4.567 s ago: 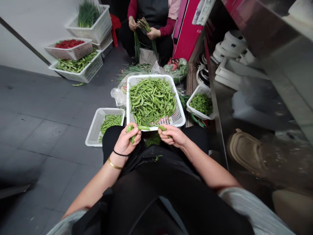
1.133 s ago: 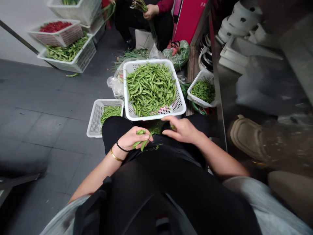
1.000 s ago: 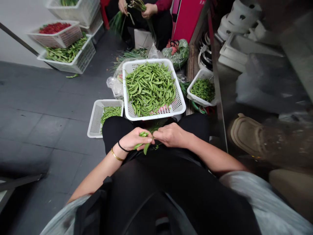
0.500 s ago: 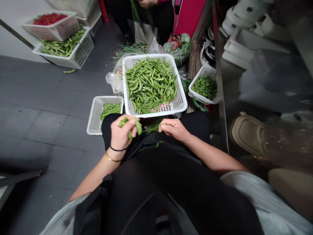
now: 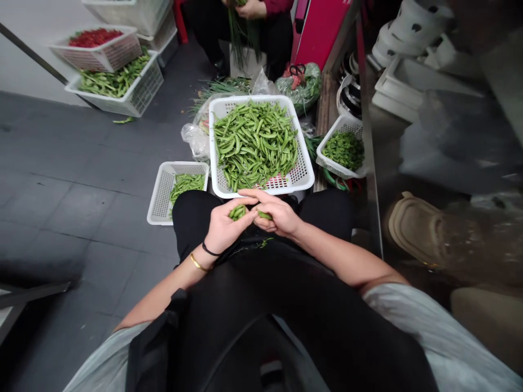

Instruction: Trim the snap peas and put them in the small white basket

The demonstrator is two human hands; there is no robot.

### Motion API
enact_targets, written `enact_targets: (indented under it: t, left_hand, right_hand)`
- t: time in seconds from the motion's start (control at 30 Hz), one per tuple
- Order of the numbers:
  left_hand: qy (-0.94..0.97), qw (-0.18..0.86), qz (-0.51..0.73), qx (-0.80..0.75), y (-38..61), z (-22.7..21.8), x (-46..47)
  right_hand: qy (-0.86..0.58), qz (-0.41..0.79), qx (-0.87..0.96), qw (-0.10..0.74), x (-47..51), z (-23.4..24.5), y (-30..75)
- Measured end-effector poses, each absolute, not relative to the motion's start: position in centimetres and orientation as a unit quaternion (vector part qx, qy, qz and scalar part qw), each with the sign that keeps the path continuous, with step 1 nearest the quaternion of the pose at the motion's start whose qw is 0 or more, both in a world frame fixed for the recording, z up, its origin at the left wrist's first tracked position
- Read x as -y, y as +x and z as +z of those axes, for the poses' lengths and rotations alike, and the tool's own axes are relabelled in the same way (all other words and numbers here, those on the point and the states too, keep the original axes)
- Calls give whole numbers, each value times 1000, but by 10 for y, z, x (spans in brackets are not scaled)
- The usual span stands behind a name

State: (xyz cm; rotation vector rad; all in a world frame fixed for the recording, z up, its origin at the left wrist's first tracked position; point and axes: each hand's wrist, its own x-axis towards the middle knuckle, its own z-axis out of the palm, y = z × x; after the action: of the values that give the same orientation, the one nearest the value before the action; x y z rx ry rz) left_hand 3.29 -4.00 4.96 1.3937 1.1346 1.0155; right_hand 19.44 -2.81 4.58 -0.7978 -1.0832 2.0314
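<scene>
Left hand (image 5: 223, 228) cups pea pods (image 5: 237, 212); right hand (image 5: 274, 213) pinches one; big basket (image 5: 304, 175) ahead.

Baskets (image 5: 304, 174) white perforated plastic, matt. Pods (image 5: 253, 142) smooth, slightly glossy. Floor (image 5: 73, 179) matt grey tile. Bag (image 5: 195, 142) clear glossy plastic. Bangle (image 5: 198, 264) shiny metal.

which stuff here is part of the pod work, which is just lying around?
In use: left hand cupping pea pods; right hand pinching one; big basket of pods; small basket left of it.

Lying about: chili basket, scissors, stacked dishes.
</scene>
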Motion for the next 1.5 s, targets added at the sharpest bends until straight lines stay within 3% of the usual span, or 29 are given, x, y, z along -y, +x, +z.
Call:
enact_targets:
  t: [0.27,0.4,0.53,0.63,0.77,0.9,1.13,1.33,1.5]
  left_hand:
    - [684,377,430,-453,29,35,38]
    - [664,396,436,-462,34,35,41]
    - [655,403,435,-469,35,41,40]
    - [580,504,416,-487,31,43,35]
    - [415,722,358,-423,21,41,25]
    - [359,828,283,-325,17,37,21]
    - [320,867,261,-278,25,31,30]
    - [254,845,361,-303,36,29,32]
    - [249,780,448,-359,31,36,29]
  right_hand:
    - [-357,814,290,354,36,42,179]
    - [-393,782,278,397,32,42,175]
    - [-424,764,312,373,29,34,172]
    - [-418,732,417,339,27,29,179]
    - [-403,610,570,375,23,40,198]
    - [-356,528,682,360,23,59,209]
    - [-265,390,814,339,21,64,210]
    - [-358,196,835,368,24,56,202]
    - [-443,219,787,370,26,59,218]
